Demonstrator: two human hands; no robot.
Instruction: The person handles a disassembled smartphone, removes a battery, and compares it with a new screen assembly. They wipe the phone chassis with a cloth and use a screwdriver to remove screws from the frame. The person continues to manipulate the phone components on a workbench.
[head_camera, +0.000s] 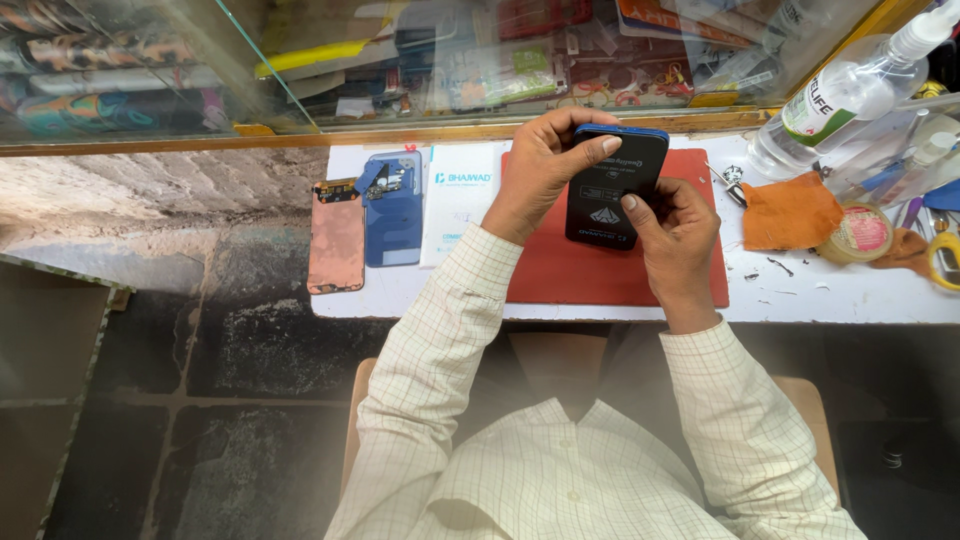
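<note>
A dark smartphone with a blue frame (610, 190) is held above a red work mat (590, 270) on the white bench. My left hand (545, 170) wraps its left edge, with the thumb across the top of the screen. My right hand (680, 235) grips its lower right side, thumb resting on the glass. A printed film or sticker covers the screen.
Left of the mat lie a white packet (455, 200), an opened blue phone back (392, 210) and a copper-coloured panel (336, 240). At the right are an orange cloth (790, 212), a small screwdriver (724, 185), a clear spray bottle (850, 95) and tape rolls (862, 232). A glass display case (400, 60) stands behind.
</note>
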